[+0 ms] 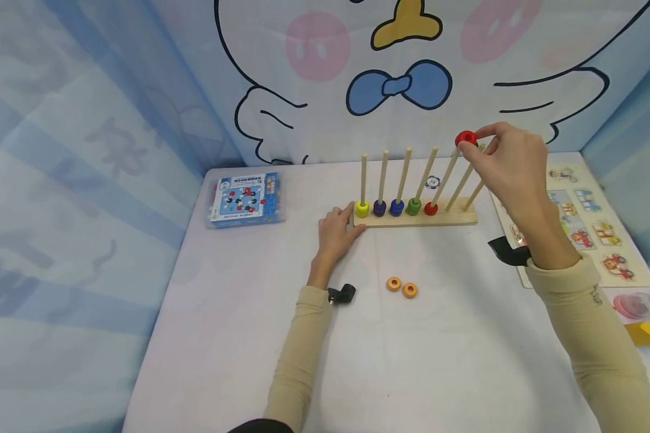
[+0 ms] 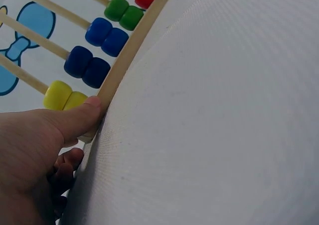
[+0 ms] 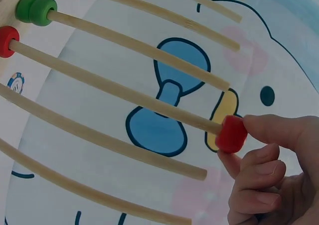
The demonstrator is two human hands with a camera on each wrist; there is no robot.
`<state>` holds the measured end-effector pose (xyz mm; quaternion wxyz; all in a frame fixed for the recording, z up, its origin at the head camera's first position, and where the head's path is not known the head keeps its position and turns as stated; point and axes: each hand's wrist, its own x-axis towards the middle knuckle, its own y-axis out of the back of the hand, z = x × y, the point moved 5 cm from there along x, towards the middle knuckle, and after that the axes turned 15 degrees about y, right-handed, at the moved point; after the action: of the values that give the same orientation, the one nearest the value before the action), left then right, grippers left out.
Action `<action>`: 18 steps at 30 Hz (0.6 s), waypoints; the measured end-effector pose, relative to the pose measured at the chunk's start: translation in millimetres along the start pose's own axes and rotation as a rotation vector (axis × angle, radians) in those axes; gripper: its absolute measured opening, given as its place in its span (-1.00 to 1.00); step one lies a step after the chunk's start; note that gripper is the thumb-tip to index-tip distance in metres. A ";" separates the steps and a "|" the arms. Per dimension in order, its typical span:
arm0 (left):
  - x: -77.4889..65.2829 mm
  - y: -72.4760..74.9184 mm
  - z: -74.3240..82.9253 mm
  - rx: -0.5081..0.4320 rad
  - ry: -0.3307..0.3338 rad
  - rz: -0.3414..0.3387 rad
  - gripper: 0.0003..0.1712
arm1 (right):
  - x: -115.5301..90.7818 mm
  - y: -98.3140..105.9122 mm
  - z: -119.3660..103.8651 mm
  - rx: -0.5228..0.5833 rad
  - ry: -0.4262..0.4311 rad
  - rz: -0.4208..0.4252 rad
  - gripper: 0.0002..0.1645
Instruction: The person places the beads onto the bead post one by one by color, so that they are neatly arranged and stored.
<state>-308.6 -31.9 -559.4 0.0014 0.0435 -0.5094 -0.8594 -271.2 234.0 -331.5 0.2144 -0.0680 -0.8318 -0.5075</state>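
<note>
A wooden bead rack [image 1: 411, 221] with several upright pegs stands toward the back of the table. Yellow [image 1: 362, 209], dark blue [image 1: 379, 208], blue [image 1: 396, 207] and green beads [image 1: 414, 206] sit in pairs at the foot of their pegs. One red bead [image 1: 431, 208] is at the bottom of the fifth peg. My left hand [image 1: 336, 231] holds the rack's left end, thumb [image 2: 82, 118] along its front edge. Between thumb and finger, my right hand [image 1: 511, 162] pinches another red bead [image 3: 232, 134] right at the fifth peg's tip.
Two orange beads [image 1: 393, 284] lie on the white table in front of the rack. A boxed molecule set [image 1: 246, 199] is at the back left. A picture board [image 1: 590, 222] lies under the right forearm, with pink-lidded items [image 1: 634, 305] near the right edge. A printed curtain hangs behind.
</note>
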 end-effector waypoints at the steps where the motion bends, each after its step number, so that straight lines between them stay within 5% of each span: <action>1: -0.1 -0.3 0.2 0.001 -0.003 0.000 -0.20 | 1.0 -2.0 1.2 -0.001 -0.010 -0.017 -0.36; 10: -0.8 -0.4 3.4 0.011 -0.009 -0.002 -0.20 | -10.8 -15.9 10.7 0.003 -0.026 -0.069 -0.35; 15: -1.0 0.5 2.2 0.009 -0.004 0.000 -0.20 | -43.4 -33.3 9.4 0.046 0.017 -0.075 -0.47; 18: -0.7 0.6 1.3 0.004 -0.004 0.008 -0.20 | -71.9 -57.4 7.0 0.104 0.024 -0.158 -0.55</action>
<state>-308.1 -31.0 -558.2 0.0036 0.0398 -0.5114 -0.8584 -227.6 220.4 -411.7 0.1870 0.0149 -0.8571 -0.4797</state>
